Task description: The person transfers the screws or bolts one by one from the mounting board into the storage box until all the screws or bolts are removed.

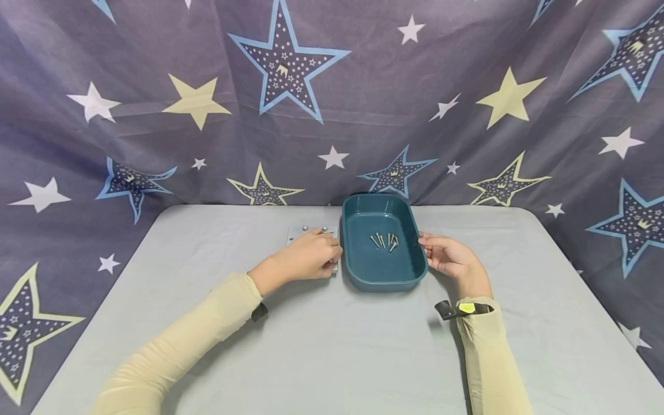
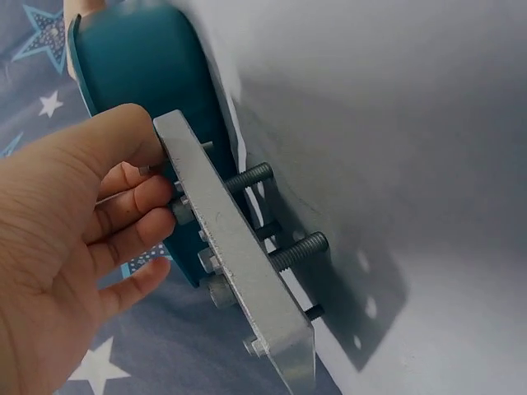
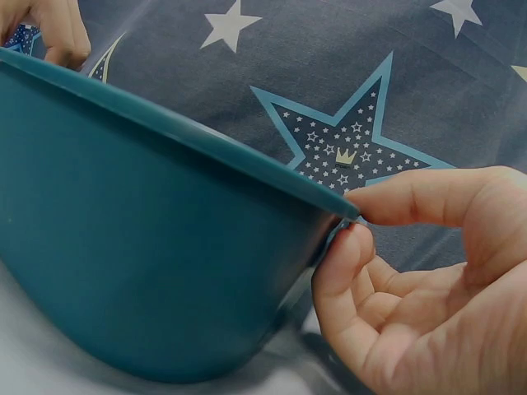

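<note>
My left hand point(image 1: 313, 253) is at a silver metal plate point(image 2: 235, 247) fitted with several bolts. In the left wrist view, its curled fingers pinch the head of a small screw point(image 2: 146, 170) at one end of the plate, and a thin tip sticks out the other side. Thick threaded bolts point(image 2: 300, 251) project from the plate's underside toward the table. My right hand point(image 1: 450, 256) pinches the right rim of a teal tray point(image 1: 381, 283) between thumb and fingers. Several small screws point(image 1: 391, 242) lie loose on the tray's floor.
The tray stands on a pale grey table point(image 1: 337, 351), just right of the plate. A dark cloth point(image 1: 363, 132) printed with stars hangs behind the table and along its sides. Each wrist wears a black strap point(image 1: 451, 309).
</note>
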`<state>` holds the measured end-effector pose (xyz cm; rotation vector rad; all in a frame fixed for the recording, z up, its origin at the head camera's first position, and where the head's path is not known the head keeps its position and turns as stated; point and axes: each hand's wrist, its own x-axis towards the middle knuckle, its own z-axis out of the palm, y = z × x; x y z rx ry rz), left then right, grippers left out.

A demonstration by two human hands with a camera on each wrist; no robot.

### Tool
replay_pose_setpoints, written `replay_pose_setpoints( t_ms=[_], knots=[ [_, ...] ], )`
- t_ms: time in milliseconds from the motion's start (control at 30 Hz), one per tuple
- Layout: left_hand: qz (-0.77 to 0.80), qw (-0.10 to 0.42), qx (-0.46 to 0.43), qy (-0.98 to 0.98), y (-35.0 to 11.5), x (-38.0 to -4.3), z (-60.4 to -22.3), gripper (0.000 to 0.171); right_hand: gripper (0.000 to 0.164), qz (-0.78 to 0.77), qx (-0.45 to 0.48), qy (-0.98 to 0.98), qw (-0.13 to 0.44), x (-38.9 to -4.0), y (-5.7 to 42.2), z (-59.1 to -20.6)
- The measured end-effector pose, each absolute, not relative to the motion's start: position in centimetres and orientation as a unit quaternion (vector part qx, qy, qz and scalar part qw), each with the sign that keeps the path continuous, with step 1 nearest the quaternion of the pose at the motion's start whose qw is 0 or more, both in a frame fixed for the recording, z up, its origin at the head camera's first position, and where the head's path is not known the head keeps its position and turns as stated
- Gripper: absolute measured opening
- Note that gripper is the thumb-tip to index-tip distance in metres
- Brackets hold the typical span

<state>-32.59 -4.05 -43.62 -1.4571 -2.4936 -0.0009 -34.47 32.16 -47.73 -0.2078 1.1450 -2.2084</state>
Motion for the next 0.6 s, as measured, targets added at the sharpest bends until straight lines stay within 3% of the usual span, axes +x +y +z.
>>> replay_pose_setpoints(
  t_ms=[600],
  knots=[
    [-0.042, 0.107, -0.496, -0.861, -4.12, -32.72, -43.72, 0.017, 0.043, -0.841, -0.075, 0.432, 0.317, -34.58, 32.11, -47.85]
  ],
)
